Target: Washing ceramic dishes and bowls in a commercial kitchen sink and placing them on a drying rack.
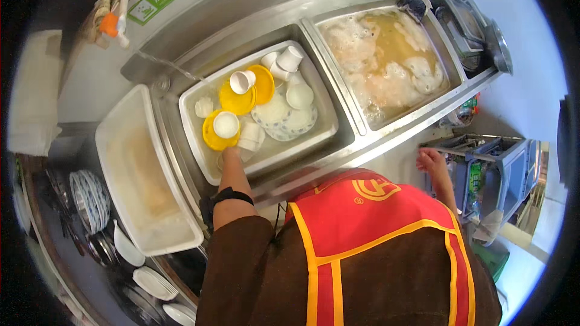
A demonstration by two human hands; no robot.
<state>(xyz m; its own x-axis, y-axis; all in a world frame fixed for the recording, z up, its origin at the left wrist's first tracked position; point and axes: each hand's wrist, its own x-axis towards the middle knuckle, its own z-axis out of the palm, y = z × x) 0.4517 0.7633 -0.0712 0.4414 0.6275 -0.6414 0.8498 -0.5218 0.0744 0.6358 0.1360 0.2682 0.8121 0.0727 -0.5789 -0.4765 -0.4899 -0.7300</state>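
Observation:
My left hand [230, 155] reaches into the water of a white plastic tub [330, 93], at its near left corner; the fingers are hidden by cloudy water and dishes. Close beside it are white cups [250, 136] lying on their sides and a yellow plate [220, 140] with a white cup [226, 125] on it. Farther back, more yellow plates [237, 98], white cups [289, 59] and patterned plates [294, 122] lie in the tub. My right hand [429, 159] is beyond the sink's front edge at the right, fingers curled, nothing visible in it.
Water streams into the tub. The right sink basin [385, 68] holds foamy, murky water, with a dark cloth [413, 2] at its back corner. Another white tub [136, 181] stands left, near stacked bowls [90, 201] and white dishes [155, 283]. A blue-grey cart [491, 176] stands right.

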